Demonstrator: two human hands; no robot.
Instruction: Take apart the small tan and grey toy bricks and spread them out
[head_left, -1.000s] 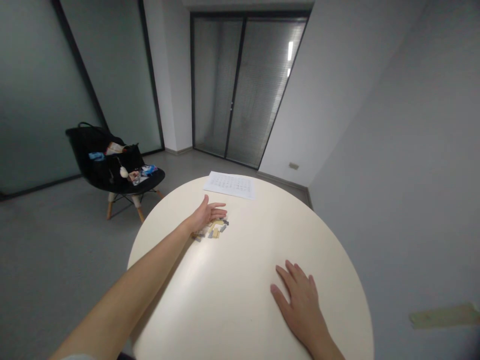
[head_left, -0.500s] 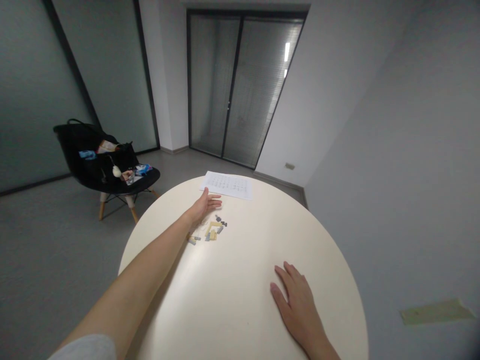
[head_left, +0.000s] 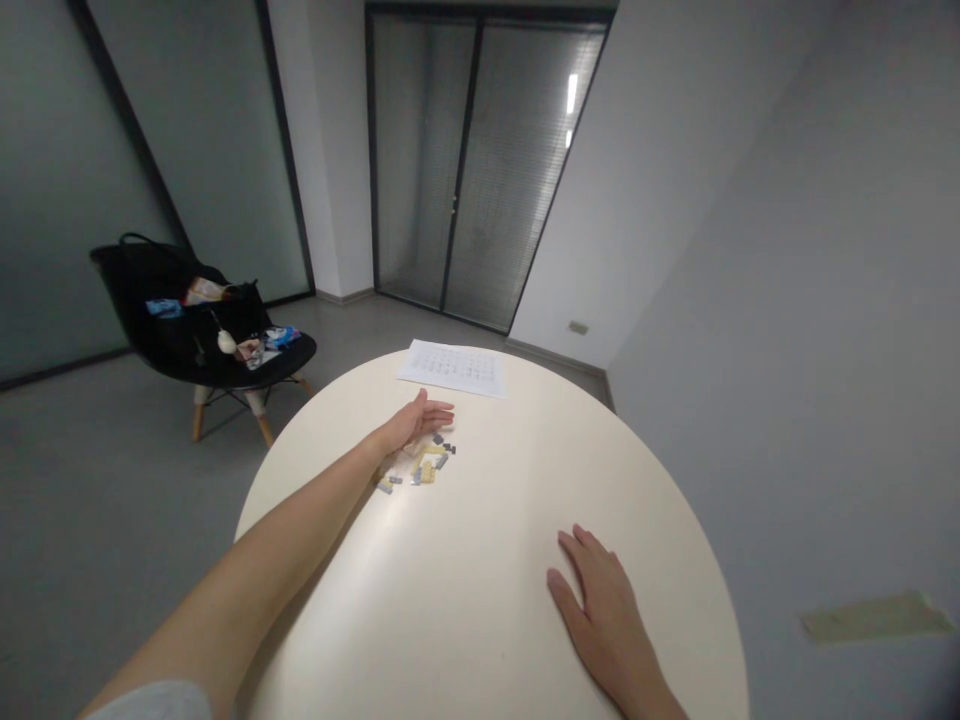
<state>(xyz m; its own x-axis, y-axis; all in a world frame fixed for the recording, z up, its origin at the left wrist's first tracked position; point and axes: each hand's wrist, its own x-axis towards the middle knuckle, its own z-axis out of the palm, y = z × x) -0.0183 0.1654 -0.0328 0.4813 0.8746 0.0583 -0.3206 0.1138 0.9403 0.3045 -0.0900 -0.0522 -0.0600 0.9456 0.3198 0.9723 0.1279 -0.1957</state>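
Observation:
On the round cream table (head_left: 480,580) lies a small group of yellow, grey and dark building bricks (head_left: 428,472), left of the middle. My left hand (head_left: 421,418) is stretched out just behind these bricks, palm turned sideways, fingers pointing right, nothing held. Its wrist and forearm cover part of the left side of the group. Some pale or clear pieces near the wrist are too small to make out. My right hand (head_left: 602,600) rests palm down at the right front of the table, fingers spread, away from the bricks and holding nothing.
A printed white sheet (head_left: 453,368) lies at the table's far edge, behind my left hand. A black chair (head_left: 150,335) with a bag and several small items stands at the left. A grey wall is on the right.
My left hand has moved slightly right and nearer, closer to the bricks. The right hand looks nearly unchanged, and the view has shifted a little.

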